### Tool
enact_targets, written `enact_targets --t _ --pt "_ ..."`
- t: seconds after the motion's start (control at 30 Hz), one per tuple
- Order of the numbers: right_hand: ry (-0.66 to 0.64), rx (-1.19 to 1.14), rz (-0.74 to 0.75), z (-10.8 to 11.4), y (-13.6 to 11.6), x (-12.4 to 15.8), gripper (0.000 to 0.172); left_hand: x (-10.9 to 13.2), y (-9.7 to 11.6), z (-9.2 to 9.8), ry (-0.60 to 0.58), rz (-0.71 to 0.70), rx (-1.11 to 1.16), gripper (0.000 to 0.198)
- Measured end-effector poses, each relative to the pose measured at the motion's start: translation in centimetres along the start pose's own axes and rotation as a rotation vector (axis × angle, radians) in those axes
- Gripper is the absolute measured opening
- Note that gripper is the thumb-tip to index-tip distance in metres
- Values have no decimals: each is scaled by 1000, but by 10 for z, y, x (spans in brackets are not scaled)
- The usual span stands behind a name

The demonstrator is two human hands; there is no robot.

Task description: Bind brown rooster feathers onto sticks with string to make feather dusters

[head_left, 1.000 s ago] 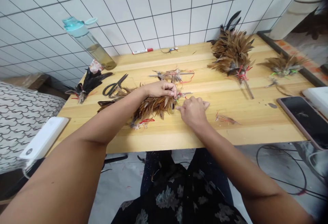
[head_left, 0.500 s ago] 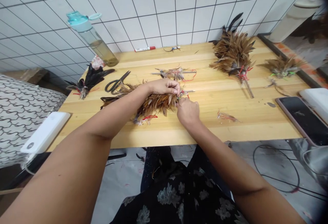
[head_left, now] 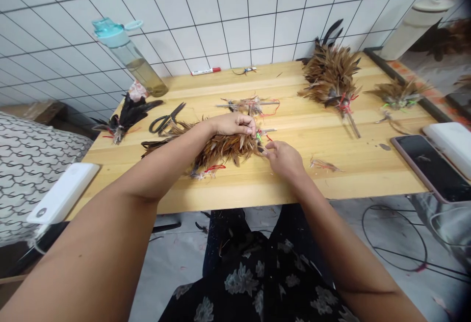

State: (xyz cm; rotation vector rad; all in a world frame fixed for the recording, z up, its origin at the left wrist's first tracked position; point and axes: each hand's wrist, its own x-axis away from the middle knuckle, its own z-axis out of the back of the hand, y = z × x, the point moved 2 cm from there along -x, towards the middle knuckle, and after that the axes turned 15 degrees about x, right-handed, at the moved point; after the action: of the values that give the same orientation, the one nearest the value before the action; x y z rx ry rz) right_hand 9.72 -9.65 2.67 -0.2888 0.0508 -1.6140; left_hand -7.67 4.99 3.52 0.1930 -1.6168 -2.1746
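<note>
A brown feather duster [head_left: 228, 151] lies across the middle of the table, its darker tips pointing left. My left hand [head_left: 236, 124] is closed over its tied right end, thumb and fingers pressed together. Bright green string [head_left: 258, 137] shows just beside those fingertips, and a thin stick end juts out to the right. Close by on the right, my right hand [head_left: 286, 160] has its fingers pinched at a small dark piece by the duster's end, too small to name. Red string with pale fluff [head_left: 214, 168] lies below the duster.
Black scissors [head_left: 167, 119] and a bunch of black feathers [head_left: 127, 113] lie left, near a water bottle [head_left: 142, 74]. Behind are a stripped stick [head_left: 252, 104] and red-capped marker [head_left: 206, 71]. Another feather duster [head_left: 331, 74], a feather bunch [head_left: 399, 96] and a phone [head_left: 434, 167] are right.
My right hand has drawn back to the right and slightly down from the duster's tied end, uncovering the green string. My left hand keeps its hold.
</note>
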Motion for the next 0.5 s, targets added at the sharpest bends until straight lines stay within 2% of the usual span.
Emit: enact_targets --t 0.17,0.23,0.37,0.5 --pt "-136 -33 290 -2 -21 9 37 -1 1 -1 -29 -11 36 42" --pt "-165 -5 352 -3 -34 7 38 -1 3 -3 -51 -15 71 42" --pt "-110 55 352 -6 -54 0 34 -2 10 -12 -161 1 171 42" --pt "-38 41 425 -11 -57 6 29 -4 15 -17 -261 17 165 42"
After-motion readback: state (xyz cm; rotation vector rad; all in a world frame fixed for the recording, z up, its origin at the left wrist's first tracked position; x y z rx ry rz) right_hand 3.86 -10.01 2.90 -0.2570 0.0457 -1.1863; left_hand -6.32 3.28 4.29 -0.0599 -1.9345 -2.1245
